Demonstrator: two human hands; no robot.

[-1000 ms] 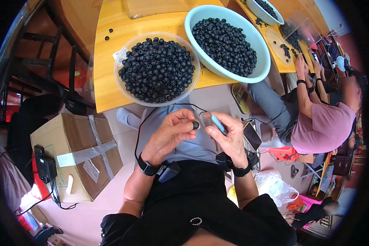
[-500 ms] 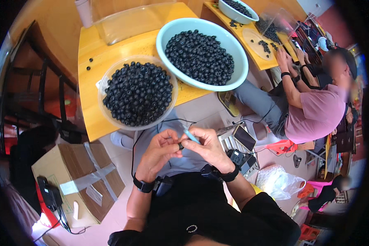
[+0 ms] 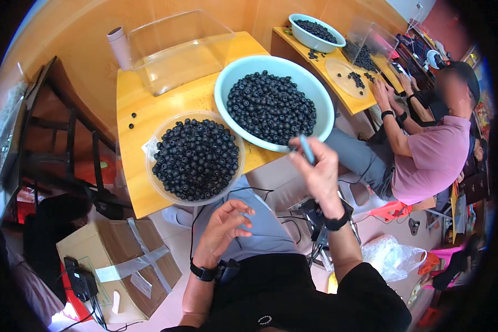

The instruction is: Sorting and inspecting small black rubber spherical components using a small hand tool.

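My right hand (image 3: 322, 172) is raised at the near right rim of a pale blue basin (image 3: 327, 119), closed round a slim light-blue pen-like tool (image 3: 307, 150). A small dark thing shows by its fingertips, too blurred to name. The basin holds a heap of round black bead-like pieces (image 3: 271, 108). My left hand (image 3: 225, 229) hovers over my lap, palm turned inward, fingers loosely bent and apart with nothing in them. Just beyond it stands a shallow clear round tub (image 3: 149, 176), full of similar black pieces (image 3: 196, 160).
Both containers stand on a yellow table (image 3: 133, 191), with a clear plastic bin (image 3: 182, 52) and a pink tumbler (image 3: 118, 47) behind. A taped cardboard box (image 3: 116, 265) is at lower left. At right, a co-worker in a pink shirt (image 3: 434, 155) sits by another yellow table (image 3: 343, 91).
My hands have parted. The right has moved forward and right to the basin with the light-blue tool; the left has dropped slightly and its fingers have spread. The view has tilted up.
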